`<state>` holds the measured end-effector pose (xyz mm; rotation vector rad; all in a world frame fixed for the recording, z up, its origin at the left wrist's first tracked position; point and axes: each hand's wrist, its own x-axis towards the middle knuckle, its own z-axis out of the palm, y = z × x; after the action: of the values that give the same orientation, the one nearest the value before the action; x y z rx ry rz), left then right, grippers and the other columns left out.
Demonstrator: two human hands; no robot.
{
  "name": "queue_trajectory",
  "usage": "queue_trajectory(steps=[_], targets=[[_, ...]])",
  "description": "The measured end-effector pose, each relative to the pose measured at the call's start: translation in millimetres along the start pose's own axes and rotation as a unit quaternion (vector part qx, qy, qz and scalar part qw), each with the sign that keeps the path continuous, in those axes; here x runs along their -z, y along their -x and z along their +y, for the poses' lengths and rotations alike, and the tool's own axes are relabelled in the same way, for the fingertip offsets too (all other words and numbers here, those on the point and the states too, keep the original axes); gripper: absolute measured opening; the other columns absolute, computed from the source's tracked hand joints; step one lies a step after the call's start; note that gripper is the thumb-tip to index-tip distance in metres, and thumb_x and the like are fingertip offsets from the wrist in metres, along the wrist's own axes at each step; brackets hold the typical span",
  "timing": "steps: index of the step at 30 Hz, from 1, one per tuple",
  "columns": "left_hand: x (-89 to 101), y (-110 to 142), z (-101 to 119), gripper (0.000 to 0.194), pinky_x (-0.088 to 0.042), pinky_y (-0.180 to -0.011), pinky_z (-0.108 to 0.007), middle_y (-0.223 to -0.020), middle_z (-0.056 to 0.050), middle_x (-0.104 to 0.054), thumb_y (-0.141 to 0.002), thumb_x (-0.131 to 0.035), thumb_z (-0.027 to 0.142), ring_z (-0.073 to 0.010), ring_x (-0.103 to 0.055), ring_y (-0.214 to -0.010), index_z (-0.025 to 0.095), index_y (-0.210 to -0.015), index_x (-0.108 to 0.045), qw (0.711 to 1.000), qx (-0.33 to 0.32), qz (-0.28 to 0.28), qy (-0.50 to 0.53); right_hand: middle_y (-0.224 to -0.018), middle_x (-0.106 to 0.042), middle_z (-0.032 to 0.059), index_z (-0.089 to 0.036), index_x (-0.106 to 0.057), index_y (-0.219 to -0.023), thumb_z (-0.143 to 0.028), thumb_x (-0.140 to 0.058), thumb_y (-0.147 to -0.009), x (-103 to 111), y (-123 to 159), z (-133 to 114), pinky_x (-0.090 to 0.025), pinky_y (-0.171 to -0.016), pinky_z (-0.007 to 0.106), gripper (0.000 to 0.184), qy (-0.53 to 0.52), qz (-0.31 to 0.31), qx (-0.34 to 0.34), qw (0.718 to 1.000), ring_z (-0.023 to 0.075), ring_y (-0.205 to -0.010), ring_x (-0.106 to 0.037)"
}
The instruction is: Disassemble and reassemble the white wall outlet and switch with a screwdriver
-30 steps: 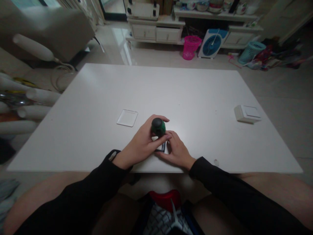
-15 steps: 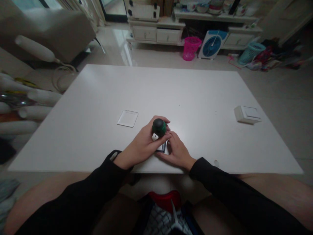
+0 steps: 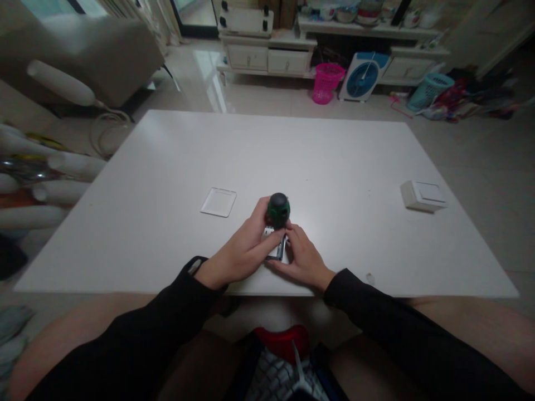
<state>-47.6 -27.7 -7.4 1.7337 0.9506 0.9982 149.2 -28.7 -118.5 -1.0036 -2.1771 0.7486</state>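
Note:
My left hand [image 3: 244,248] is closed round a screwdriver [image 3: 278,209] with a green and black handle. The handle stands roughly upright, its end towards me, and its tip is hidden. Beneath it, near the front edge of the white table, lies a small white piece with a dark rim [image 3: 276,255], perhaps a wall socket or switch; my fingers cover much of it. My right hand [image 3: 307,260] grips that piece from the right, thumb at its near side and fingers at its far side. A square clear or white cover plate [image 3: 218,203] lies flat to the left.
On the right of the white table [image 3: 334,156] sits a stack of white switch plates or a white box [image 3: 423,196]. A small clear bit [image 3: 370,278] lies near the front edge. Beyond are a pink basket [image 3: 327,83] and a blue fan [image 3: 363,77].
The screwdriver handle has shifted slightly right and away from me, and my left fingers have changed their hold round it. My right hand and the small piece stay in place.

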Motion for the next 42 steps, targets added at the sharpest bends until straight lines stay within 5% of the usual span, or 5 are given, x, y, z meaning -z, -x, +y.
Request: queue_trajectory(steps=[11,18,25,34,42], targets=[[-1.8,-2.1,-8.9,0.034,-0.056,-0.092,-0.035,-0.113,-0.007,-0.064,-0.094,-0.074,0.024,-0.02,-0.064,-0.104,0.021,-0.122,-0.056,0.999,0.006,0.045,0.014,-0.139,-0.057,0.0144,-0.027,-0.041,-0.154,-0.049,-0.079,-0.087,0.5,-0.3,-0.3,-0.052,-0.11,0.057,0.08,-0.015,0.005,0.007,1.0,0.034,-0.13,-0.056],[1.3,-1.4,-3.8,0.04,-0.053,-0.104,-0.043,-0.123,-0.01,-0.067,-0.1,-0.057,0.016,-0.0235,-0.067,-0.117,0.021,-0.139,-0.048,0.999,0.012,0.009,0.043,-0.143,-0.055,0.016,-0.026,-0.04,-0.152,-0.051,-0.081,-0.085,0.7,0.4,0.3,-0.051,-0.112,0.06,0.083,0.008,-0.008,-0.004,1.0,0.0361,-0.133,-0.054],[-0.2,-0.5,-4.5,0.014,-0.052,-0.09,-0.037,-0.105,-0.006,-0.062,-0.099,-0.063,0.025,-0.0196,-0.061,-0.096,0.019,-0.109,-0.055,0.999,0.003,0.023,-0.036,-0.139,-0.056,0.015,-0.027,-0.04,-0.151,-0.049,-0.081,-0.086,-0.1,0.5,0.2,-0.053,-0.109,0.056,0.08,-0.008,0.008,0.01,1.0,0.0338,-0.13,-0.056],[-1.1,-4.4,-6.8,0.02,-0.057,-0.083,-0.034,-0.099,-0.005,-0.067,-0.092,-0.077,0.029,-0.0193,-0.065,-0.092,0.019,-0.1,-0.063,0.998,0.017,0.049,-0.024,-0.139,-0.057,0.0146,-0.029,-0.039,-0.154,-0.049,-0.079,-0.087,1.1,-0.3,-0.2,-0.053,-0.108,0.061,0.081,-0.007,-0.001,0.002,1.0,0.0359,-0.131,-0.056],[4.5,-1.4,0.1,0.022,-0.055,-0.099,-0.043,-0.117,-0.011,-0.067,-0.1,-0.052,0.015,-0.0245,-0.065,-0.114,0.019,-0.121,-0.058,0.998,0.002,0.003,-0.055,-0.143,-0.055,0.0167,-0.027,-0.035,-0.157,-0.052,-0.081,-0.085,-0.1,1.5,1.8,-0.051,-0.111,0.062,0.089,0.009,-0.006,0.001,1.0,0.037,-0.133,-0.054]])
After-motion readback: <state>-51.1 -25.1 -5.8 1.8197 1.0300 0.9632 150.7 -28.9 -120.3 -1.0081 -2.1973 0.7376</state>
